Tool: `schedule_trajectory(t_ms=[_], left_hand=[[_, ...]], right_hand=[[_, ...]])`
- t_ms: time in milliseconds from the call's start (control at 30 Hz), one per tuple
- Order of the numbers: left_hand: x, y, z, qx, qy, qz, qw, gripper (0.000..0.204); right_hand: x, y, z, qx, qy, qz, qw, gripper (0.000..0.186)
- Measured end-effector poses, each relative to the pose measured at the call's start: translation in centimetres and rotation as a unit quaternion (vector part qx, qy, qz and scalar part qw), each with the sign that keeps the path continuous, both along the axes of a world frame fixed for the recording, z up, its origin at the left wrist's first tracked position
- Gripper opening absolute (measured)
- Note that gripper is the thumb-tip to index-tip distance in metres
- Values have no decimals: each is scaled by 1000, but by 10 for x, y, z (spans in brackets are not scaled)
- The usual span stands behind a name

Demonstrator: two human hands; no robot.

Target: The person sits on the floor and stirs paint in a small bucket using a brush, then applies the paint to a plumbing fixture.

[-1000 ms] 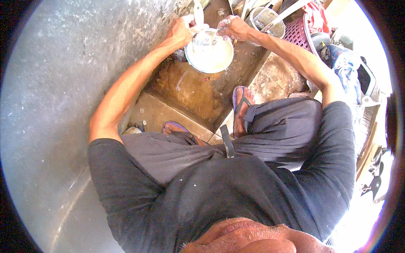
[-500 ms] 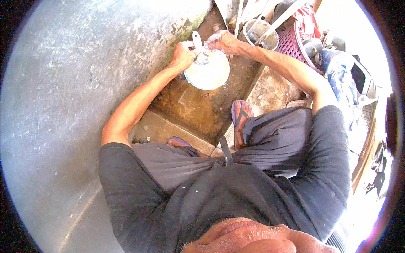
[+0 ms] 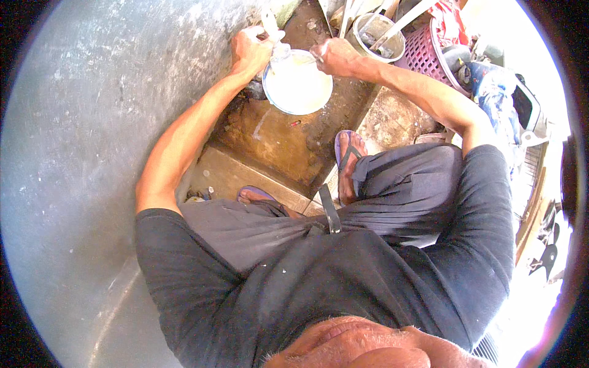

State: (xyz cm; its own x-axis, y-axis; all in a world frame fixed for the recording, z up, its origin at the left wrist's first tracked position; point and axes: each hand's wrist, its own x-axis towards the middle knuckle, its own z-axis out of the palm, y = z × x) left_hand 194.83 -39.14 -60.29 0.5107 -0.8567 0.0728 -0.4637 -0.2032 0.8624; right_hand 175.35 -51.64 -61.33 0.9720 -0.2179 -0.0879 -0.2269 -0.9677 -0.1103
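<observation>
Left hand now farther from right hand, fingers around pale scraper by white tub; right fingers' hold unclear.

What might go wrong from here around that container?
The white-handled tool in the left hand might drip pale contents outside the round container. The right hand, close to the container's far right edge, could knock it and cause a spill.

The bucket is blue-rimmed, the basket pink.
</observation>
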Motion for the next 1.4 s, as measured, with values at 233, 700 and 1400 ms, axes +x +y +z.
schedule_trajectory(t_ms=[233, 700, 1400], left_hand=[[-1, 2, -14, 17, 6, -17, 1000, 36], [5, 7, 0, -20, 2, -13, 1000, 32], [8, 8, 0, 3, 16, -6, 1000, 36]], right_hand=[[14, 6, -29, -108, 153, 119, 975, 11], [7, 32, -3, -24, 237, 143, 961, 16], [17, 23, -31, -117, 159, 99, 975, 18]])
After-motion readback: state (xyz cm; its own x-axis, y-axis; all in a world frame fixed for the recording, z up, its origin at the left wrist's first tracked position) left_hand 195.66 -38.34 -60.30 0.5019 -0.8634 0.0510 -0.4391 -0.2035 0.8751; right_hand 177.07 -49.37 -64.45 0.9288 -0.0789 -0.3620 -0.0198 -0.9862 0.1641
